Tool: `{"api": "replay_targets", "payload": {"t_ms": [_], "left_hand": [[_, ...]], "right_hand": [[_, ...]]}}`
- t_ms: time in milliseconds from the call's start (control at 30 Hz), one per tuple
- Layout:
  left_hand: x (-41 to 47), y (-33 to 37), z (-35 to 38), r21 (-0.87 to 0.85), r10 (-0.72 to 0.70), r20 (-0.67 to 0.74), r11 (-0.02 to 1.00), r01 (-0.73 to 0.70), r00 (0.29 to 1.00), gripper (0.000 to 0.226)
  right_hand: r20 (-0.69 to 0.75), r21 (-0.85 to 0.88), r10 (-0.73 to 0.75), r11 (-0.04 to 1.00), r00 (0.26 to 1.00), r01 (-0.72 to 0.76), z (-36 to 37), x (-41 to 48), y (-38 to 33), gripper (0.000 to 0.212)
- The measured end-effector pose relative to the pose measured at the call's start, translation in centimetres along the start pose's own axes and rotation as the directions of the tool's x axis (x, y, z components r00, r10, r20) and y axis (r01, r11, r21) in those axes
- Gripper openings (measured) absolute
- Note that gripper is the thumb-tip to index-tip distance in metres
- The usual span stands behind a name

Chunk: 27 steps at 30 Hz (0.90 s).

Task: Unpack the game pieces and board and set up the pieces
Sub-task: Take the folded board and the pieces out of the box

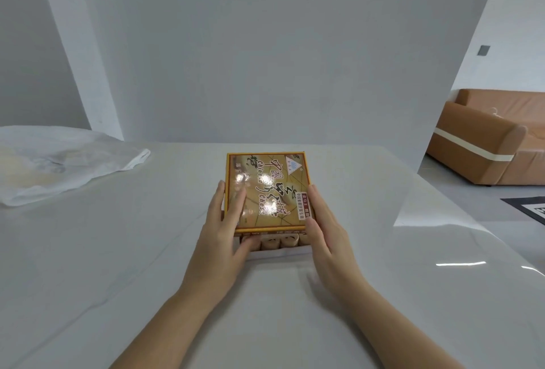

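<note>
1. Chess box point(268, 203) sits near the middle of the white table point(118, 250), square to the viewer and between the person's two hands. Well to its left, at the table's far left edge, lies a crumpled white plastic bag point(59, 159); what it holds is too blurred to tell
2. Left hand point(222, 230) grips the box at its near left corner. Its fingers run along the lid's left side, the index finger lies on the top face, and the thumb is tucked below the lid's near edge, touching the leftmost pieces
3. Lid point(265, 171) is glossy and orange-rimmed, printed with large Chinese characters and the words "Chinese Chess". Its near edge stands raised off what lies beneath, leaving a gap
4. Pieces point(274, 243) show in that gap as a row of pale wooden rounds set side by side, some with dark marks. The white base point(280, 254) lies just under them on the table
5. Right hand point(327, 230) lies flat against the lid's right side, fingers straight and together, pointing away, with the thumb on the near right corner. The two hands are apart, one on each side, with the lid between them
6. Beyond the table's right edge, a tan sofa point(486, 138) with a pale stripe stands on the floor. A corner of a black-and-white rug point(530, 209) shows at the frame's right border, and a small dark wall plate point(483, 50) sits high above
</note>
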<state>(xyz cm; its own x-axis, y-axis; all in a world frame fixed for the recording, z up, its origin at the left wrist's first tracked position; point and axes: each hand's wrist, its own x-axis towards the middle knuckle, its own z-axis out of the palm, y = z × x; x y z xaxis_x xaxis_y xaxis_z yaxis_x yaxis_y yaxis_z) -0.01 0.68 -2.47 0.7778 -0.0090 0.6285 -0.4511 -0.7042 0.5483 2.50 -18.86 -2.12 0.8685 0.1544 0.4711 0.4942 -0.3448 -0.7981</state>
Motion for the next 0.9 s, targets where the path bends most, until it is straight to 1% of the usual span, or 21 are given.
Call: {"api": "replay_targets", "payload": {"t_ms": [100, 200, 300, 367, 433, 467, 567, 633, 733, 900], "left_hand": [[0.2, -0.4, -0.2, 0.023, 0.031, -0.053, 0.999, -0.030, 0.998, 0.083], [0.7, -0.8, -0.6, 0.034, 0.005, -0.151, 0.999, 0.000, 0.989, 0.077], [1.1, -2.1, -1.5, 0.048, -0.099, -0.245, 0.992, 0.114, 0.964, 0.067], [1.1, -3.2, -2.2, 0.057, -0.217, -0.280, 0.969, 0.242, 0.935, 0.063], [0.9, -4.4, -2.7, 0.106, -0.333, -0.302, 0.919, 0.379, 0.893, 0.061], [0.8, -5.0, -2.8, 0.147, -0.366, -0.313, 0.893, 0.426, 0.876, 0.059], [0.7, -6.0, -3.1, 0.257, -0.431, -0.341, 0.812, 0.524, 0.835, 0.056], [0.6, -6.2, -3.2, 0.343, -0.482, -0.346, 0.733, 0.587, 0.805, 0.057], [0.5, -6.6, -3.3, 0.450, -0.557, -0.332, 0.616, 0.647, 0.761, 0.063], [-0.1, -7.1, -3.3, 0.534, -0.644, -0.291, 0.504, 0.679, 0.707, 0.074]], "right_hand": [[0.047, 0.013, -0.018, 1.000, 0.999, 0.017, 0.0, 0.0, -0.2, 0.059], [0.076, -0.006, -0.005, 1.000, 0.997, 0.005, 0.2, 0.1, 0.0, 0.052], [0.067, -0.033, 0.021, 0.999, 0.998, -0.019, 0.2, 0.2, 0.2, 0.048], [0.046, -0.068, 0.043, 0.997, 0.998, -0.040, 0.1, 0.2, 0.4, 0.047], [0.041, -0.115, 0.082, 0.990, 0.996, -0.077, 0.1, 0.4, 0.6, 0.048], [0.042, -0.135, 0.099, 0.987, 0.994, -0.093, 0.1, 0.4, 0.8, 0.048], [0.052, -0.171, 0.131, 0.978, 0.990, -0.121, 0.3, 0.6, 1.2, 0.049], [0.057, -0.188, 0.139, 0.974, 0.989, -0.126, 0.3, 0.6, 1.4, 0.050], [0.062, -0.201, 0.151, 0.970, 0.987, -0.136, 0.4, 0.7, 1.6, 0.051], [0.074, -0.217, 0.172, 0.964, 0.982, -0.152, 0.4, 0.7, 1.5, 0.051]]}}
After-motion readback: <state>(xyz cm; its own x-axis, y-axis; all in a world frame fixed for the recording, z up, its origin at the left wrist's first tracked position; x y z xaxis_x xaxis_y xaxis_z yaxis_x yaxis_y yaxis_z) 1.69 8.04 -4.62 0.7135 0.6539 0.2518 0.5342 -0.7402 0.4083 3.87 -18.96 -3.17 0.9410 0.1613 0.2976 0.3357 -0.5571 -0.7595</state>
